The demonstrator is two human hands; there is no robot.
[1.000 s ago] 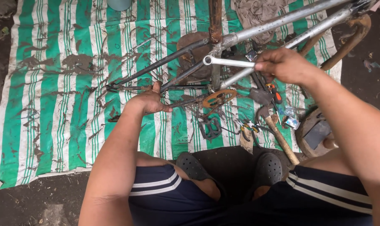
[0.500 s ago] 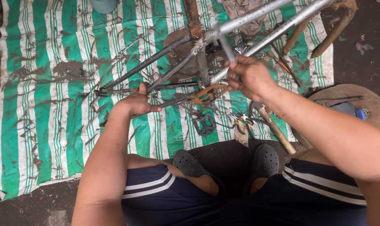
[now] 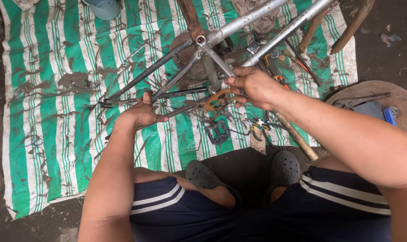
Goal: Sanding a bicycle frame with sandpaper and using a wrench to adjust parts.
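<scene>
A bare grey bicycle frame [image 3: 252, 18] lies across a green and white striped tarp [image 3: 55, 89]. My right hand [image 3: 252, 85] is closed around a silver wrench [image 3: 214, 56] whose head sits on the frame's bottom bracket [image 3: 200, 40]. My left hand [image 3: 143, 114] grips the dark rear stays [image 3: 167, 83] of the frame and presses them down. A rusty orange chainring [image 3: 214, 101] and a black pedal [image 3: 217, 132] lie just under my right hand.
Pliers and small tools [image 3: 257, 125] and a wooden-handled hammer [image 3: 297, 136] lie by my right shoe [image 3: 284, 168]. A round slab [image 3: 382, 105] with a blue-handled tool is at right. A blue bucket [image 3: 102, 8] stands at the top.
My right hand has swung the wrench handle down and toward me, turning it about the bottom bracket. My left hand keeps its hold on the stays.
</scene>
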